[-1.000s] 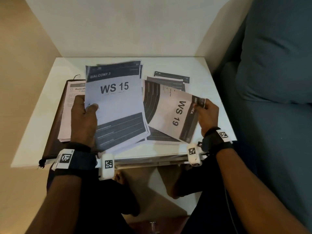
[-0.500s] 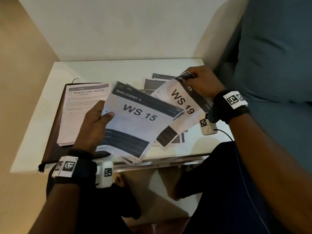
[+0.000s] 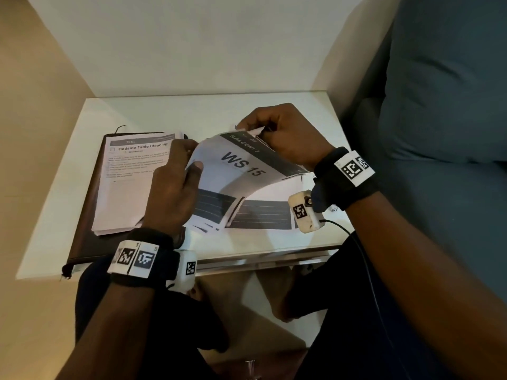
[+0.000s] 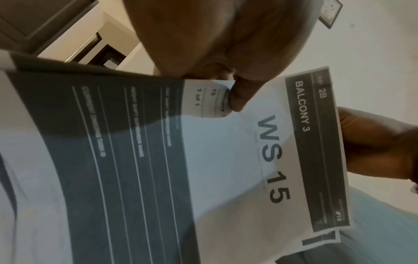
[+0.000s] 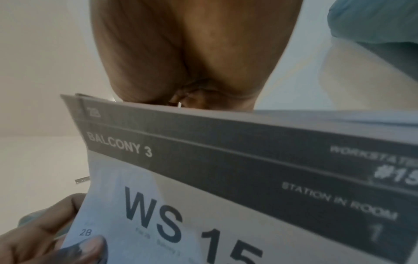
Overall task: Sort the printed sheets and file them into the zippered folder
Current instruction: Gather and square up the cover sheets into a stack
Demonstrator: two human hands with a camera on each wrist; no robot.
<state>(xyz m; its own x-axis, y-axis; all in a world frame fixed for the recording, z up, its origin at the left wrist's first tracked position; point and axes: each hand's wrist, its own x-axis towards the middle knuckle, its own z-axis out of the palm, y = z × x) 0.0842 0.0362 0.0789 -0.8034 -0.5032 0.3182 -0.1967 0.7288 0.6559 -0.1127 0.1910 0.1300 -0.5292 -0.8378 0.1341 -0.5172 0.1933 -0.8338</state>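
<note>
A stack of printed sheets with "WS 15 / BALCONY 3" on top [image 3: 241, 165] [image 4: 271, 160] [image 5: 158, 223] is held tilted above the white table [image 3: 164, 111]. My left hand [image 3: 192, 165] grips its left edge, thumb [image 4: 239, 96] on top. My right hand [image 3: 263, 130] pinches the stack's far top edge. The brown zippered folder [image 3: 85, 215] lies open at the table's left, and a pile topped by a "Bedside Table Cleaning" sheet [image 3: 129, 187] rests on it. How many sheets lie under the WS 15 sheet is hidden.
More dark-banded sheets [image 3: 263, 215] lie flat on the table under the held stack. A blue-grey sofa cushion [image 3: 439, 105] stands close on the right, a wall behind the table. My knees are below the table's near edge [image 3: 247, 259].
My right hand, which held the WS 19 sheet, has moved to the top edge of the WS 15 stack. WS 19 is out of sight. The stack has shifted right and tilted.
</note>
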